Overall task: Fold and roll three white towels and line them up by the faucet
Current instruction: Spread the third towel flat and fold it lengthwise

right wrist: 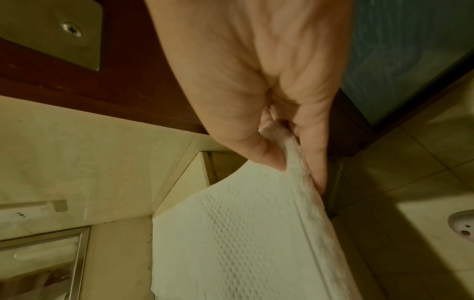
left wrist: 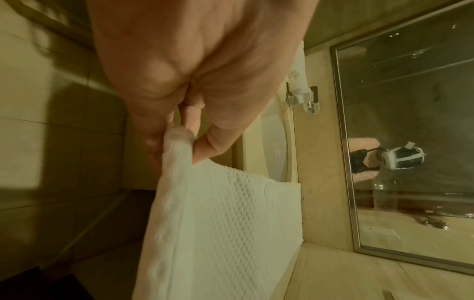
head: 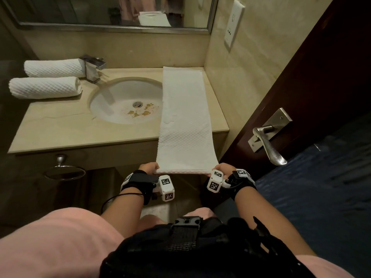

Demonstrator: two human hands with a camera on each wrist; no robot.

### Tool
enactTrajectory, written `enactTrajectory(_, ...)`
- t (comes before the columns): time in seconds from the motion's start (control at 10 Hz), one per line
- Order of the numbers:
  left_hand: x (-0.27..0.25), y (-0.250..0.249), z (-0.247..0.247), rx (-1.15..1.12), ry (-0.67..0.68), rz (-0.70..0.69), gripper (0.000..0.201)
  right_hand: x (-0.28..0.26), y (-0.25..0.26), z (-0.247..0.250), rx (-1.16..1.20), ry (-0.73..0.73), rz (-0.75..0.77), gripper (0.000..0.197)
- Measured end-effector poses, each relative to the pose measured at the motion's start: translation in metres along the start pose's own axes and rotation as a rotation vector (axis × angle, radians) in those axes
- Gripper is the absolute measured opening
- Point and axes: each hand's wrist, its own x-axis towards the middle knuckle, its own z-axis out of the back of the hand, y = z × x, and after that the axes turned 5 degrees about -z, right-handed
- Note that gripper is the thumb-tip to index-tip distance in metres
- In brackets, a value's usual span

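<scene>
A long folded white towel lies as a strip on the right of the counter, its near end hanging past the front edge. My left hand pinches the near left corner of the towel, thumb on top. At the near right corner my right hand pinches the towel the same way. Two rolled white towels lie side by side left of the faucet.
The sink basin with brown stains sits left of the towel strip. A dark door with a metal handle stands close on the right. A mirror and a wall socket are behind. A towel ring hangs below the counter.
</scene>
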Motion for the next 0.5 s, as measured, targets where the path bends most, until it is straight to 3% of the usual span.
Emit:
enactTrajectory(0.1,-0.006,0.004,0.003,-0.084,-0.024,0.085,0.037,-0.012,-0.002,0.0,-0.129,0.018,0.048,0.011)
enactTrajectory(0.2,-0.009,0.001,0.004,-0.026,0.042,0.057,0.038,0.003,0.0,0.002,-0.221,-0.067,0.096,0.019)
enactTrajectory(0.3,-0.007,0.001,0.006,-0.133,0.087,0.073,0.049,0.011,-0.002,-0.002,-0.186,-0.106,0.094,0.017)
enactTrajectory(0.5,-0.014,-0.004,0.004,-0.343,0.115,0.117,0.041,-0.029,0.001,-0.011,-0.149,-0.031,0.172,0.023)
